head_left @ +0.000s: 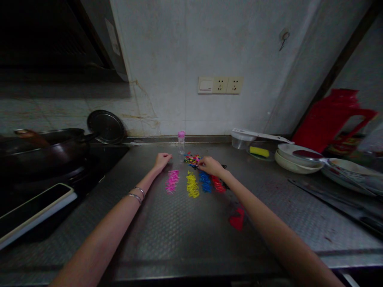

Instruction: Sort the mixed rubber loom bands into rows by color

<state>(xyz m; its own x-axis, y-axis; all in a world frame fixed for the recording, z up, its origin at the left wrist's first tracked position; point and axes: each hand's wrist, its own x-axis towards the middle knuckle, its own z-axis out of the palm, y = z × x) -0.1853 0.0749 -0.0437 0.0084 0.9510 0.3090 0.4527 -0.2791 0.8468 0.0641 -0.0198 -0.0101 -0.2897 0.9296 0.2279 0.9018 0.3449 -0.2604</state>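
Observation:
My left hand (162, 160) rests on the steel counter, its fingers curled together, just above a row of small pink rubber bands (172, 181). Whatever may be inside it is hidden. At the edge of a mixed heap of coloured rubber bands (193, 159), my right hand (209, 165) has its fingertips pinched; anything between them is too small to make out. Separate rows of yellow bands (192, 185), blue bands (205, 181) and red bands (218, 184) lie nearer to me. Some black bands (224, 166) show partly behind the right hand. A clear bottle with a pink cap (181, 142) stands behind the heap.
A red scrap (237, 219) lies by my right forearm. Rightward are a plastic tub (241, 141), a yellow sponge (259, 152), stacked bowls (296, 161), a knife (332, 201) and a red thermos (332, 117). A phone (36, 211) and wok (44, 153) occupy the left.

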